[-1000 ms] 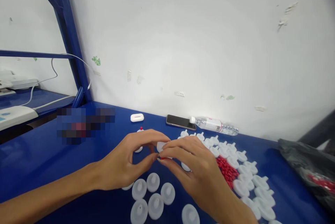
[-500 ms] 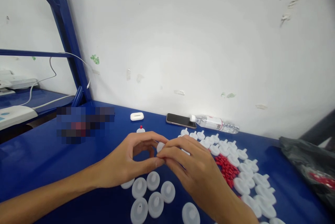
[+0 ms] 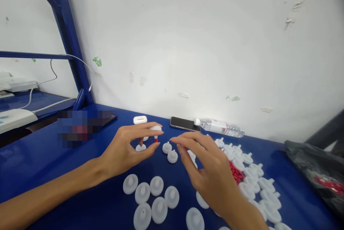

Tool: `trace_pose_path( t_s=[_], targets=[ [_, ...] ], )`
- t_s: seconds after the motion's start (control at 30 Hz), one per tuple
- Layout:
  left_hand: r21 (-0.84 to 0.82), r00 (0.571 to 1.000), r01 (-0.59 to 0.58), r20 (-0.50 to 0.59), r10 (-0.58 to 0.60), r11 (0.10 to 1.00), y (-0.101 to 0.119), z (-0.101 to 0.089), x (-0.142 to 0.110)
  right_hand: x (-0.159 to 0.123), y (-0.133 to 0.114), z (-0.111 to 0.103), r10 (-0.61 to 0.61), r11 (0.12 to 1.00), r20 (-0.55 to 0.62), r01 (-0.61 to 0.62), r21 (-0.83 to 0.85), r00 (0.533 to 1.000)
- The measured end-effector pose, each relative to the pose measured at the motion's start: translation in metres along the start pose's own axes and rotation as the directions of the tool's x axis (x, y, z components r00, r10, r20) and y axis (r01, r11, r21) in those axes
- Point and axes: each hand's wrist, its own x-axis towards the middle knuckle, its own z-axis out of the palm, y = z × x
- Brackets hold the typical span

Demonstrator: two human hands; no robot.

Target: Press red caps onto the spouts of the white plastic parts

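Note:
My left hand [image 3: 128, 150] pinches a small white plastic disc with a red tip [image 3: 156, 132] between thumb and forefinger, raised above the blue table [image 3: 40, 165]. My right hand [image 3: 206, 167] hovers just to its right, fingers loosely spread and holding nothing. White disc pieces [image 3: 157, 197] lie in a cluster below my hands, two more [image 3: 170, 152] sit between them, and another stands behind my left fingers. A long row of white discs [image 3: 252, 176] curves off to the right around a pile of small red caps [image 3: 235, 172].
A phone [image 3: 185, 124], a lying water bottle [image 3: 219, 127] and a white earbud case [image 3: 140, 119] rest by the white wall. A black bag [image 3: 317, 172] holding red pieces lies at the right. A blue rack post [image 3: 70, 40] and white cables stand at the left.
My hands were pressed together around a white disc and a red cap. They have parted; the left lifted up and left with the capped disc, and the right let go.

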Motion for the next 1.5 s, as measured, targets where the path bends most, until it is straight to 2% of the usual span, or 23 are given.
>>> trace_pose_path(
  t_s=[0.13, 0.33, 0.57, 0.7, 0.83, 0.97, 1.37, 1.5],
  targets=[
    [0.127, 0.998, -0.063, -0.017, 0.065, 0.990, -0.011, -0.004, 0.004, 0.004, 0.003, -0.004, 0.063, 0.997, -0.063, -0.066, -0.037, 0.996],
    [0.181, 1.000, -0.016, -0.013, 0.019, 0.983, -0.021, -0.005, 0.007, 0.004, 0.008, -0.005, 0.103, 0.986, -0.043, -0.107, -0.130, 0.994],
    [0.111, 0.998, 0.069, -0.016, -0.067, 0.991, -0.020, -0.005, 0.008, 0.001, 0.011, 0.000, 0.091, 0.982, 0.026, -0.086, -0.168, 0.995],
    [0.009, 0.976, 0.216, 0.018, -0.216, 0.976, -0.020, -0.005, 0.008, 0.001, 0.010, 0.000, 0.103, 0.978, 0.030, -0.096, -0.183, 0.994],
    [0.006, 0.954, 0.298, 0.045, -0.298, 0.955, -0.020, -0.004, 0.008, 0.000, 0.010, 0.000, 0.125, 0.971, 0.057, -0.111, -0.213, 0.990],
    [0.045, 0.943, 0.328, 0.050, -0.330, 0.944, -0.018, -0.003, 0.007, -0.001, 0.011, 0.002, 0.124, 0.970, 0.101, -0.099, -0.222, 0.987],
    [0.022, 0.915, 0.388, 0.110, -0.388, 0.921, -0.011, -0.002, 0.008, -0.001, 0.013, 0.005, 0.108, 0.972, 0.182, -0.065, -0.227, 0.977],
    [0.019, 0.919, 0.373, 0.125, -0.373, 0.927, -0.015, 0.000, 0.006, -0.001, 0.013, 0.006, 0.116, 0.970, 0.202, -0.067, -0.234, 0.972]
  ],
)
